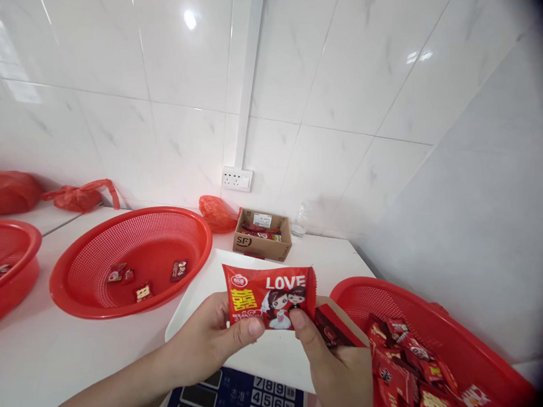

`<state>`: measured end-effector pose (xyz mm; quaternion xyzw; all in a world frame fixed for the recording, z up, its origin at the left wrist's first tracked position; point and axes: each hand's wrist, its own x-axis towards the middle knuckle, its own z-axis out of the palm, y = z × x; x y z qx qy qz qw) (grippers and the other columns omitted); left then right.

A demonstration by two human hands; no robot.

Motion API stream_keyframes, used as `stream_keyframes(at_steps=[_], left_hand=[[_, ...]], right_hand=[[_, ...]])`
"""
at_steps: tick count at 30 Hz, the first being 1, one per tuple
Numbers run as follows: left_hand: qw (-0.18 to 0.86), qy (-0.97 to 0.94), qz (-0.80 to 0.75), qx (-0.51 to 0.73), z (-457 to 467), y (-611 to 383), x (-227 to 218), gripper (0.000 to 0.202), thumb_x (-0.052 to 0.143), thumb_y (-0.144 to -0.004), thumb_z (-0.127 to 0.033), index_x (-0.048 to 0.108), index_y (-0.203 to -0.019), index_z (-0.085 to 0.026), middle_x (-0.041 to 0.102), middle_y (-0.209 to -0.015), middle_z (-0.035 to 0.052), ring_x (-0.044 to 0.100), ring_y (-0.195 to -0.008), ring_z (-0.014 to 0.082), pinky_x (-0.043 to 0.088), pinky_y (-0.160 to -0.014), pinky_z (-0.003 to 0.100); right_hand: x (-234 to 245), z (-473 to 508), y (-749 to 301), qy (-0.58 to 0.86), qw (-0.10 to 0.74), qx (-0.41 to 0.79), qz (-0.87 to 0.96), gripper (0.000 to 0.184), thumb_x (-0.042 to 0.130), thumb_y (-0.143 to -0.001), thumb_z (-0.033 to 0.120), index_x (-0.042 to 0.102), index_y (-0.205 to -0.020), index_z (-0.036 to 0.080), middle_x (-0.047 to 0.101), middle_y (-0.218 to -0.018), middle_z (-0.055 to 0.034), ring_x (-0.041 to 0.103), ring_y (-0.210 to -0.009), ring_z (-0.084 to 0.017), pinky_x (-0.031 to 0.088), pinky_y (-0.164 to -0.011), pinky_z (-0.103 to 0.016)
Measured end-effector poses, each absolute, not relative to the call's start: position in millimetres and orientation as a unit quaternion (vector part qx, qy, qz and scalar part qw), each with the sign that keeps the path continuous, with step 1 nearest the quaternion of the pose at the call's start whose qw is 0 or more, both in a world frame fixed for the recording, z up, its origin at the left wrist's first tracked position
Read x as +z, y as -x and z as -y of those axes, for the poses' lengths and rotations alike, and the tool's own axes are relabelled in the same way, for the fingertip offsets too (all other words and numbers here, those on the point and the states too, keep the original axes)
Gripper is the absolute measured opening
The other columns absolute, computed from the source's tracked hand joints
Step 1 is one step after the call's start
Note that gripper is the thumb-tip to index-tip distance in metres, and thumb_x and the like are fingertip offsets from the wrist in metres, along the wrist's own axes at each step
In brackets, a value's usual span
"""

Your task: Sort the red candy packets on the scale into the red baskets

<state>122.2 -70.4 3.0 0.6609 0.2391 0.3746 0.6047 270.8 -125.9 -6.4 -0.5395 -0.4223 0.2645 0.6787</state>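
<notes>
You hold the red LOVE packet (268, 296) just above the scale (275, 355). Your left hand (208, 341) pinches its lower edge, and your right hand (337, 366) grips its right corner (a darker wrapper (332, 330) seems tucked in that palm). Right of the scale sits a heaped basket (471, 353), behind-left of the scale a sparse basket (154, 241), and behind the scale a cardboard box (261, 246).

Head camera faces forward and down; close above the table (61, 344).
</notes>
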Motion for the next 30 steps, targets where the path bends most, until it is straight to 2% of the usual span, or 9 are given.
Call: stream_keyframes(at_steps=[7,9,12,15,17,22,24,27,30], left_hand=[[0.606,-0.536,-0.331,0.486,56.2,-97.1,-18.4,0.049,0.065,-0.081,-0.058,0.061,-0.058,-0.015,0.057,-0.059,0.0026,0.050,-0.061,0.0128,0.045,-0.060,0.022],[0.627,-0.425,-0.343,0.556,46.7,-85.6,-18.0,0.045,0.070,-0.078,-0.055,0.059,-0.059,-0.015,0.055,-0.058,0.0000,0.048,-0.057,0.0107,0.045,-0.055,0.019],[0.628,-0.282,-0.362,0.628,32.8,-67.8,-13.8,0.035,0.069,-0.082,-0.047,0.060,-0.068,-0.016,0.055,-0.060,-0.0020,0.049,-0.053,0.0094,0.047,-0.050,0.016],[0.640,-0.239,-0.380,0.624,26.7,-55.1,-13.9,0.023,0.058,-0.092,-0.036,0.065,-0.082,-0.016,0.058,-0.066,-0.0005,0.053,-0.055,0.0094,0.049,-0.050,0.016],[0.661,-0.264,-0.380,0.591,28.8,-52.6,-16.5,0.017,0.062,-0.090,-0.033,0.066,-0.088,-0.017,0.060,-0.070,0.0000,0.054,-0.057,0.0099,0.050,-0.052,0.017],[0.644,-0.414,-0.334,0.550,41.7,-63.8,-16.6,0.030,0.071,-0.081,-0.045,0.066,-0.082,-0.016,0.059,-0.066,0.0012,0.049,-0.059,0.0111,0.046,-0.055,0.018],[0.631,-0.442,-0.314,0.555,44.3,-70.4,-13.2,0.031,0.066,-0.084,-0.047,0.066,-0.079,-0.016,0.059,-0.064,0.0016,0.048,-0.059,0.0115,0.045,-0.057,0.018],[0.625,-0.475,-0.278,0.554,43.4,-79.3,-7.6,0.032,0.063,-0.087,-0.048,0.067,-0.077,-0.018,0.059,-0.063,0.0017,0.049,-0.060,0.0121,0.044,-0.058,0.018],[0.625,-0.518,-0.226,0.539,40.6,-85.6,-1.0,0.032,0.062,-0.087,-0.049,0.069,-0.078,-0.019,0.060,-0.062,0.0017,0.051,-0.060,0.0132,0.045,-0.059,0.020]], right_hand=[[-11.3,116.1,-274.5,0.531,0.650,0.248,0.483,0.021,0.064,-0.085,0.041,0.060,-0.095,0.023,0.063,-0.072,0.0022,0.057,-0.064,-0.012,0.048,-0.061,-0.023],[-14.6,112.0,-277.0,0.521,0.655,0.236,0.494,0.021,0.060,-0.088,0.037,0.054,-0.104,0.026,0.063,-0.080,0.0024,0.057,-0.068,-0.012,0.049,-0.066,-0.023],[-20.0,107.6,-280.3,0.532,0.637,0.229,0.509,0.018,0.058,-0.089,0.037,0.054,-0.102,0.026,0.063,-0.092,-0.0012,0.059,-0.078,-0.014,0.050,-0.068,-0.025],[-21.3,106.4,-281.4,0.560,0.585,0.253,0.529,0.018,0.060,-0.087,0.039,0.059,-0.093,0.023,0.066,-0.088,-0.0024,0.060,-0.073,-0.015,0.050,-0.067,-0.027],[-19.5,106.0,-280.3,0.579,0.549,0.284,0.532,0.020,0.062,-0.084,0.040,0.061,-0.092,0.021,0.067,-0.079,-0.0007,0.058,-0.065,-0.014,0.048,-0.062,-0.026],[-21.7,97.7,-272.4,0.619,0.477,0.306,0.544,0.029,0.062,-0.083,0.037,0.061,-0.107,0.022,0.065,-0.072,0.0022,0.059,-0.064,-0.016,0.045,-0.058,-0.026],[-30.6,93.2,-270.6,0.633,0.431,0.302,0.568,0.044,0.060,-0.085,0.037,0.055,-0.126,0.023,0.069,-0.081,-0.0004,0.063,-0.072,-0.019,0.049,-0.068,-0.030],[-48.0,96.2,-275.6,0.678,0.365,0.246,0.589,0.069,0.059,-0.086,0.034,0.034,-0.149,0.021,0.068,-0.118,-0.0122,0.064,-0.105,-0.029,0.047,-0.091,-0.045],[-57.2,119.5,-292.3,0.698,0.368,0.203,0.580,0.067,0.055,-0.089,0.036,0.034,-0.150,0.021,0.054,-0.140,-0.0157,0.052,-0.127,-0.031,0.044,-0.101,-0.049]])
